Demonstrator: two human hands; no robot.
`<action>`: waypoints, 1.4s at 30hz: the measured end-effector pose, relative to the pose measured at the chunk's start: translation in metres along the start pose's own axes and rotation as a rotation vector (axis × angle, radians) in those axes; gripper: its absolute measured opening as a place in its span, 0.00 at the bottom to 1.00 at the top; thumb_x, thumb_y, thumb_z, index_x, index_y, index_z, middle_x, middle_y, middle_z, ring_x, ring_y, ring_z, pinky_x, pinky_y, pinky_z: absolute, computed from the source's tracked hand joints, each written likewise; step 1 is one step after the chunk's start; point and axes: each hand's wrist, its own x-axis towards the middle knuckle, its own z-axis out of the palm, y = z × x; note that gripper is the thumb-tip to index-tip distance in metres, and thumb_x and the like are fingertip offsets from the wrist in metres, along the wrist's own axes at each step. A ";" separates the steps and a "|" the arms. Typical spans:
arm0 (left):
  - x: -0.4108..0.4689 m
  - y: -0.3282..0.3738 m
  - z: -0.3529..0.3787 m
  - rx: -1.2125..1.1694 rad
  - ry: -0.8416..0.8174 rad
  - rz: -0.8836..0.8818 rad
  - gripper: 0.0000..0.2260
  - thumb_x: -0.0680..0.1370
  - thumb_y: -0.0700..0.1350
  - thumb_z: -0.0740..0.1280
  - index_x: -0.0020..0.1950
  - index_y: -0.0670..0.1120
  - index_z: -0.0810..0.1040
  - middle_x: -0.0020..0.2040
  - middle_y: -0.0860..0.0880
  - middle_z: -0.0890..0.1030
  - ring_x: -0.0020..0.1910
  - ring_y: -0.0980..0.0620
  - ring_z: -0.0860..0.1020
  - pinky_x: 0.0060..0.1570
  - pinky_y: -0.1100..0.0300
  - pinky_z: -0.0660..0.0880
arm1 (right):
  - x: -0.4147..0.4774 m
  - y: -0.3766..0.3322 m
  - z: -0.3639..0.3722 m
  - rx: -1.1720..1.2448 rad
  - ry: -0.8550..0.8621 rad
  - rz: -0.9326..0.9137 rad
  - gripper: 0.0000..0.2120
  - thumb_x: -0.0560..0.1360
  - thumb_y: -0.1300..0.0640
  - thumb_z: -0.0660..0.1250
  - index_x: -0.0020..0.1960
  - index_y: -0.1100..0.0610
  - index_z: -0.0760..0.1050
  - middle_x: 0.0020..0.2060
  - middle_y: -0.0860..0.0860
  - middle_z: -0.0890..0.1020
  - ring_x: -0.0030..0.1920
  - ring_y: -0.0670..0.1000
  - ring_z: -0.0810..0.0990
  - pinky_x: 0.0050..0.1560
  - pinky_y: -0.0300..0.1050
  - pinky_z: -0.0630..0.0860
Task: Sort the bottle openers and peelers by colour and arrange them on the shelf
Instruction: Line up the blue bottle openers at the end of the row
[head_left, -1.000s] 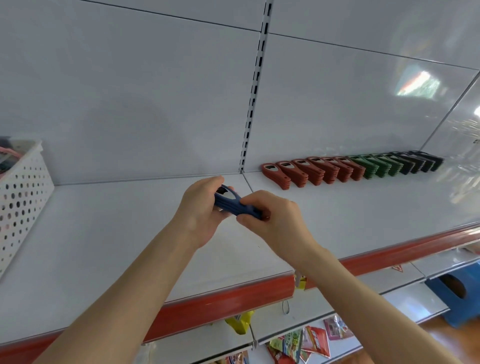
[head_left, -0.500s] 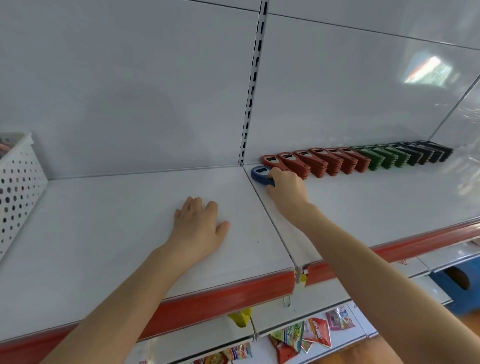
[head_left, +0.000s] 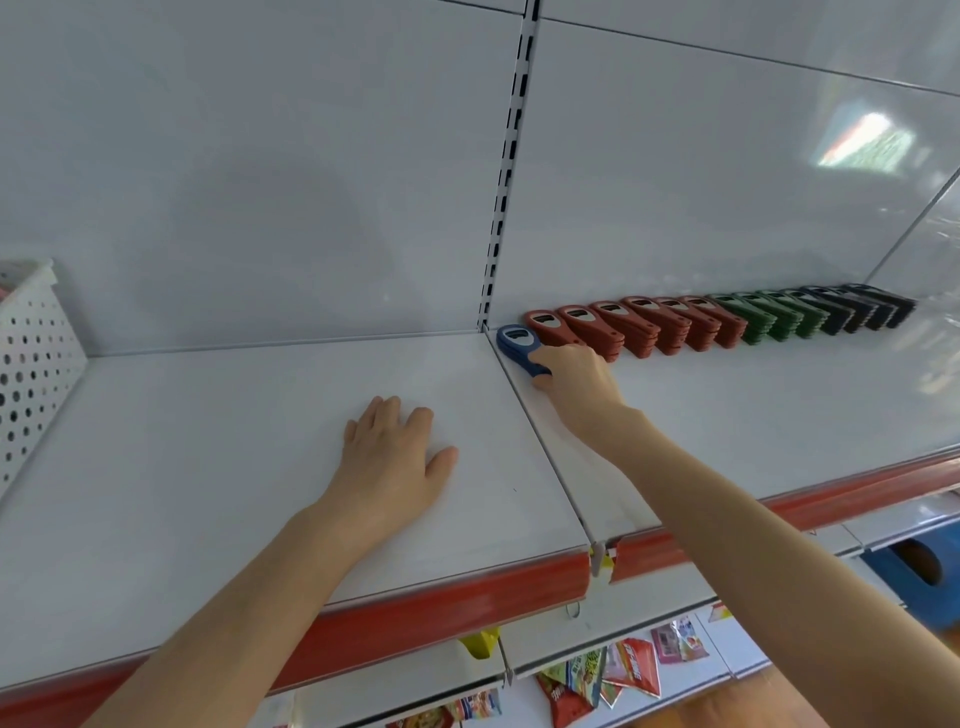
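Note:
A row of bottle openers lies along the back of the white shelf (head_left: 727, 415): several red ones (head_left: 639, 325), then green ones (head_left: 769, 314), then black ones (head_left: 862, 306) at the far right. A small stack of blue openers (head_left: 514, 345) sits at the row's left end, against the first red one. My right hand (head_left: 571, 376) grips the near end of the blue stack, thumb below and fingers over it. My left hand (head_left: 389, 460) rests flat, palm down, on the left shelf panel and holds nothing.
A white perforated basket (head_left: 31, 364) stands at the shelf's left end. A slotted upright (head_left: 506, 171) divides the back wall. The shelf has a red front strip (head_left: 415, 610). Snack packets (head_left: 623, 670) hang below, and a blue stool (head_left: 919, 571) stands at lower right.
One second ago both hands held the blue openers in front of the shelf. My right hand carried them to the row's left end; my left hand let go and settled flat on the shelf.

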 end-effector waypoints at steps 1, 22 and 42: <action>0.000 0.000 0.000 -0.001 0.002 -0.001 0.19 0.79 0.54 0.55 0.65 0.45 0.66 0.60 0.44 0.66 0.65 0.44 0.62 0.65 0.51 0.60 | 0.003 0.000 0.001 -0.002 -0.005 0.001 0.12 0.78 0.63 0.59 0.59 0.63 0.74 0.53 0.61 0.78 0.55 0.61 0.76 0.53 0.51 0.73; 0.000 -0.002 0.003 -0.009 -0.017 -0.022 0.20 0.80 0.55 0.54 0.67 0.45 0.64 0.66 0.41 0.64 0.70 0.42 0.58 0.69 0.48 0.56 | 0.016 0.002 0.010 0.075 0.099 0.006 0.10 0.79 0.62 0.55 0.39 0.60 0.66 0.36 0.55 0.71 0.38 0.55 0.67 0.35 0.44 0.58; 0.000 -0.002 0.003 0.008 -0.018 -0.030 0.21 0.80 0.55 0.54 0.69 0.45 0.63 0.68 0.41 0.63 0.71 0.42 0.57 0.69 0.49 0.56 | 0.021 0.000 0.006 0.020 0.019 0.002 0.05 0.79 0.61 0.56 0.45 0.57 0.68 0.41 0.55 0.71 0.42 0.54 0.68 0.40 0.42 0.63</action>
